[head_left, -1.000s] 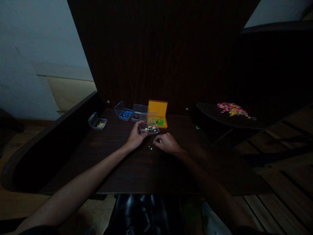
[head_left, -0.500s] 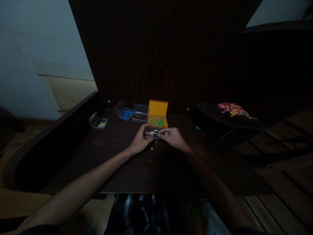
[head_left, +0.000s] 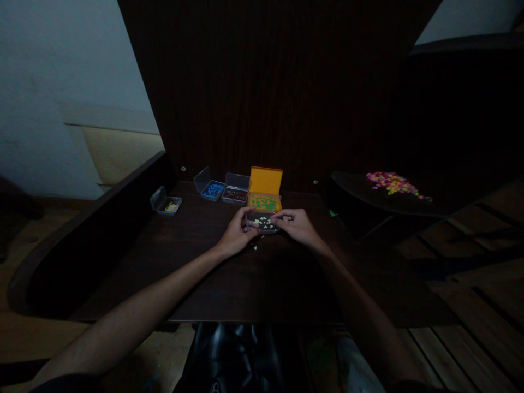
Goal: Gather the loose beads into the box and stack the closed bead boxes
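My left hand (head_left: 239,233) grips a small clear plastic box (head_left: 262,230) by its left side, thumb in front and fingers behind. Several pale cream, bead-like pieces (head_left: 263,220) lie scattered inside it. At the box's right end, my right hand (head_left: 298,226) has thumb and forefinger pinched together over the rim; anything between them is too small to make out. A few loose pale pieces (head_left: 255,248) rest on the dark wood just in front of the box. Directly behind it stands an orange box (head_left: 266,180) with its lid up, holding green pieces (head_left: 264,203).
Open clear boxes hold blue pieces (head_left: 213,190), dark reddish pieces (head_left: 236,195) and yellow and white pieces (head_left: 172,207). Colourful beads (head_left: 395,183) are heaped on the raised dark surface at right. A dark panel (head_left: 282,98) rises behind, and a low side wall (head_left: 94,218) borders the left.
My right hand has shifted slightly right, from over the pale pieces to the box's right end. More pieces inside now show. My left hand keeps its hold.
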Demonstrator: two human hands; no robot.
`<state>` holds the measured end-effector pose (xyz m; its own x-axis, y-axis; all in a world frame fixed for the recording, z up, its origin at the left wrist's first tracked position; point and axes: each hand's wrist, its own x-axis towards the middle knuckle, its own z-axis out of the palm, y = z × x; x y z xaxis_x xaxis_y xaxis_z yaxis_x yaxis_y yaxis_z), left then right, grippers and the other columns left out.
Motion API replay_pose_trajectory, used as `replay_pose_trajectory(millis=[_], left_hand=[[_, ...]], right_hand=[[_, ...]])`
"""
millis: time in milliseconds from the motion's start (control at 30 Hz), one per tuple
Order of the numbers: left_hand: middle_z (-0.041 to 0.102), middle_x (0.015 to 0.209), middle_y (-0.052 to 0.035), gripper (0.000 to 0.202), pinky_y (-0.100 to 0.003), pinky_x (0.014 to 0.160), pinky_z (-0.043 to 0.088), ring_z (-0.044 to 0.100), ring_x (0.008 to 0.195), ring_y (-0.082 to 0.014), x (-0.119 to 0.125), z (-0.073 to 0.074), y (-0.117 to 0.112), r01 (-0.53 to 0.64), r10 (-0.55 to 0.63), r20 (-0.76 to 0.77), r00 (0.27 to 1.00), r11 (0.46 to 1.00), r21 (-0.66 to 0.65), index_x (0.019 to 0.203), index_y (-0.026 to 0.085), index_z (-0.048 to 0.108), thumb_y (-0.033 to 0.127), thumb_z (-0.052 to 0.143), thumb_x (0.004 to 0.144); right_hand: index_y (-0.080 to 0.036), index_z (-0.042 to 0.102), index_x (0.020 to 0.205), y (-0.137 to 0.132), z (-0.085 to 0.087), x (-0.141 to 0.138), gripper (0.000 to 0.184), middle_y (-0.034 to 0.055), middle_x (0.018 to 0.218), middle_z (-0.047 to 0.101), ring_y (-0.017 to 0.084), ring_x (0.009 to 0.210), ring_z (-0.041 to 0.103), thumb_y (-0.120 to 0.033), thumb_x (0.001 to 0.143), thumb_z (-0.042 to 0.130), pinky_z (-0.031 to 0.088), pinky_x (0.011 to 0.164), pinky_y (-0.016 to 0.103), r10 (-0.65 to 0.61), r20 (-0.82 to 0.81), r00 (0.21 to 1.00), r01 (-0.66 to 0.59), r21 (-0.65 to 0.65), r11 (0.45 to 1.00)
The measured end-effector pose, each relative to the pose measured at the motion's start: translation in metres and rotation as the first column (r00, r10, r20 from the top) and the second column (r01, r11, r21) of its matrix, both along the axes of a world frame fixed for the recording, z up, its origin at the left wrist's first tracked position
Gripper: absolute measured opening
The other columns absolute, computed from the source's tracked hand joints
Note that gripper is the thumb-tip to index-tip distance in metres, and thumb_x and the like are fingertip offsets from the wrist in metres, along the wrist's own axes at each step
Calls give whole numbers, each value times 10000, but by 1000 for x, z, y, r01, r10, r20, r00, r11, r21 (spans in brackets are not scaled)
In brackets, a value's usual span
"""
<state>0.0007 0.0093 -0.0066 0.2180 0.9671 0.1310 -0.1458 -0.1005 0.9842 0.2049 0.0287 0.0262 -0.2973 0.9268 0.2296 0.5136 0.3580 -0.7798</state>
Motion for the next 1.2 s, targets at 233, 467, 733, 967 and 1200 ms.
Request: replay_pose_trajectory(millis=[233,467,733,967,1200], left_hand=[[617,835,-3,639,-302,799,490,617,823,-152,-8,1,8,-92,94,-63,994,995,27,1237,170,470,144,704,643],[611,900,-14,634,-312,804,496,613,834,-158,-12,-2,14,-101,104,-46,994,994,51,1225,176,470,165,706,636],[623,842,-6,651,-327,835,498,626,863,-178,-11,-2,14,-113,115,-59,992,993,36,1236,171,477,139,705,626],[639,823,1,645,-336,846,505,642,841,-168,-11,0,12,-118,119,-66,991,993,27,1245,159,475,123,706,644],[629,823,2,640,-329,827,504,632,810,-162,-12,0,13,-110,113,-71,991,993,35,1249,164,470,139,700,652]], right_hand=[[-134,769,845,-12,11,0,263,-21,499,487,87,459,369,-366,795,654,289,485,215,293,185,938,-291,-37,956],[-194,761,1004,-11,-1,-10,207,5,649,647,114,551,532,-232,825,666,362,596,222,207,513,833,-273,56,960],[-227,764,994,-13,-2,-12,190,19,736,697,143,621,597,-211,846,646,389,642,235,205,564,800,-286,58,956],[-224,759,999,-11,-3,-11,188,24,733,695,157,649,611,-240,845,652,394,656,244,175,593,786,-256,55,965],[-209,747,1034,-10,0,-9,212,20,732,694,143,619,598,-255,849,654,389,625,234,149,579,802,-214,45,976]])
